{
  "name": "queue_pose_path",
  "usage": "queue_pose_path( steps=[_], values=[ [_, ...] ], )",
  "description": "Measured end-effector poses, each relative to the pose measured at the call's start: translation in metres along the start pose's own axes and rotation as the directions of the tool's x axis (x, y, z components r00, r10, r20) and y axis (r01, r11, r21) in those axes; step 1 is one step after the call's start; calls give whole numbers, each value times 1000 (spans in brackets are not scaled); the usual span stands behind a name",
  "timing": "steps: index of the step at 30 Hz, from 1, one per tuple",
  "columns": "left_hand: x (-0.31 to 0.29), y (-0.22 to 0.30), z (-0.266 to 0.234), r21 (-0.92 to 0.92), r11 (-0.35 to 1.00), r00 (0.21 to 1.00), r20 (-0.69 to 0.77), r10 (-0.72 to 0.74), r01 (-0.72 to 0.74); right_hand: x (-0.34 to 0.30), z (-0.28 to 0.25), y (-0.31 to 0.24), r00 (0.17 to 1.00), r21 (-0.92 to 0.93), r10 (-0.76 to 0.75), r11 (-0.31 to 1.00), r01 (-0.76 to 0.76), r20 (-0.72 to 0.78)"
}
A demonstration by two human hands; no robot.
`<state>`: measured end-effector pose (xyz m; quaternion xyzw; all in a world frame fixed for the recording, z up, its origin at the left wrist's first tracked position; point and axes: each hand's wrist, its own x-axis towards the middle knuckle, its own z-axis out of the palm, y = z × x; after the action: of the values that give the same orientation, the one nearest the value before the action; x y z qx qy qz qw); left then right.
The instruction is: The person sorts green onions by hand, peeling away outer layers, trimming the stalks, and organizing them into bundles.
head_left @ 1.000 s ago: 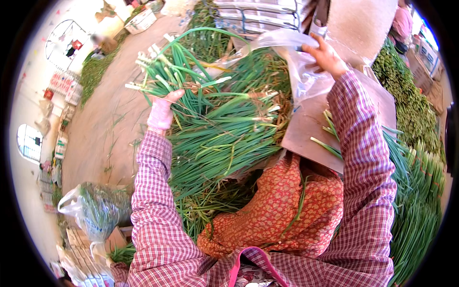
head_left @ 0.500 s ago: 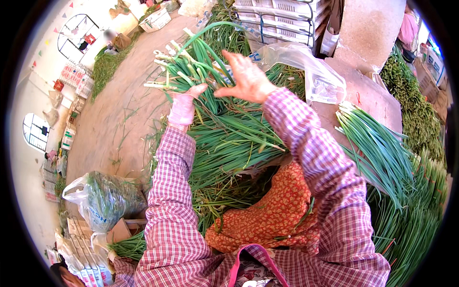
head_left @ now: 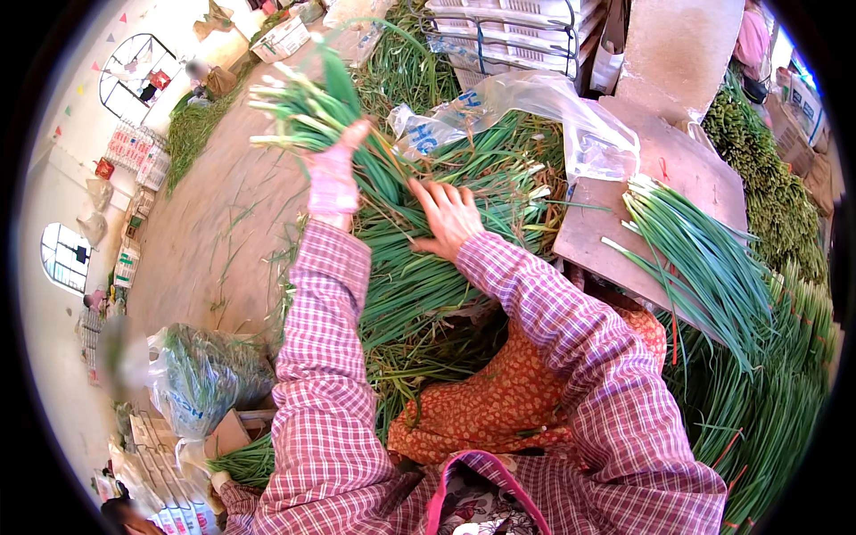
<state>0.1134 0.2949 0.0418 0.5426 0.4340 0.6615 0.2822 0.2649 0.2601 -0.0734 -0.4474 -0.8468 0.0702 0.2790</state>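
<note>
- The held bunch [head_left: 299,111] of green onions is gripped by the left hand [head_left: 333,165] above the left edge of the loose pile [head_left: 401,299]; its grip is closed around the stalks just below the pale ends, apparently because the stems are firmest there.
- The pale ends are pointed up and away from the body, which presumably lets them be seen clear of the tangle.
- The right hand [head_left: 446,218] is laid at the trailing leaves of that bunch, its grip spread with the thumb apart from the fingers; whether any leaf is pinched cannot be told.
- With one hand at the stems and one at the leaves, the bunch is likely kept from drooping back into the pile.
- On the worktop [head_left: 588,223] to the right, a neater bundle [head_left: 691,259] is set with white ends together and leaves hung over the edge, probably because the board is too short for them.
- Clear plastic film [head_left: 597,143] is draped over the worktop's far corner, apart from both hands.
- The lap is covered by a red patterned cloth [head_left: 486,415], presumably against dirt.
</note>
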Motion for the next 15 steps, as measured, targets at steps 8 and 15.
queue_pose_path(
  steps=[8,15],
  values=[
    [68,137,-69,-203,964,975,-174,139,-174,-27,24,42,989,-139,87,988,-70,117],
    [26,229,-149,-400,891,965,54,256,-214,-22,-16,40,943,-123,195,978,-167,271]
  ],
)
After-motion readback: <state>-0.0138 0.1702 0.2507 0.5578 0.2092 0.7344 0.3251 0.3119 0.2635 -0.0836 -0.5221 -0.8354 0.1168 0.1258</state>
